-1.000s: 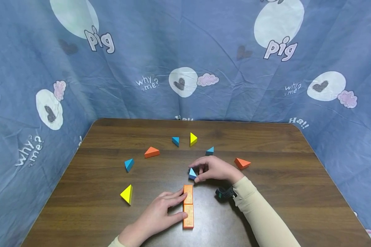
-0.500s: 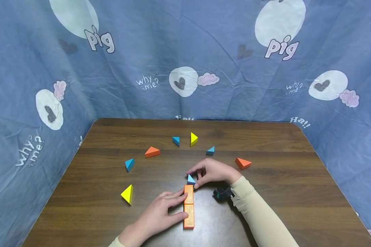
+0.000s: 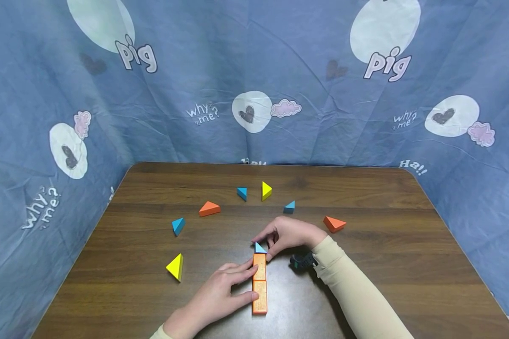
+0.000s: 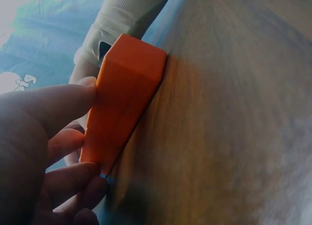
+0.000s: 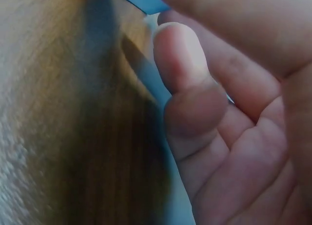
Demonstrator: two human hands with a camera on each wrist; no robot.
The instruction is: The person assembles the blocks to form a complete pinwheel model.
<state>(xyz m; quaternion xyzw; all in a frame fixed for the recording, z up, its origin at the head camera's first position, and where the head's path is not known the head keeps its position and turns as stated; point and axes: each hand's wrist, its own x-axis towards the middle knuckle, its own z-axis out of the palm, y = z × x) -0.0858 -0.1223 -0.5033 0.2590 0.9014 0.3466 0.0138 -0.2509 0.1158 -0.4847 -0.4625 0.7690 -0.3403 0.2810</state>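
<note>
Two orange rectangular blocks, the far one [image 3: 260,270] and the near one [image 3: 260,303], lie end to end in a line on the table. My left hand [image 3: 218,291] rests its fingertips and thumb against their left side, fingers extended. In the left wrist view their orange side [image 4: 124,93] shows, with the fingertips along it. My right hand [image 3: 294,234] pinches a small blue triangular block [image 3: 259,248] between thumb and index finger, right at the far end of the line. A corner of the blue block [image 5: 141,0] shows at the top of the right wrist view.
Around the hands, other triangular blocks lie in an arc on the wooden table [image 3: 386,282]: yellow [image 3: 176,267], blue [image 3: 178,226], orange [image 3: 209,208], blue [image 3: 242,193], yellow [image 3: 266,191], blue [image 3: 289,207] and orange [image 3: 334,224]. A blue printed cloth [image 3: 314,132] hangs behind.
My right hand has brought the blue triangular block toward me and slightly left, up to the far orange block's end. My left hand has stayed in place on the orange blocks.
</note>
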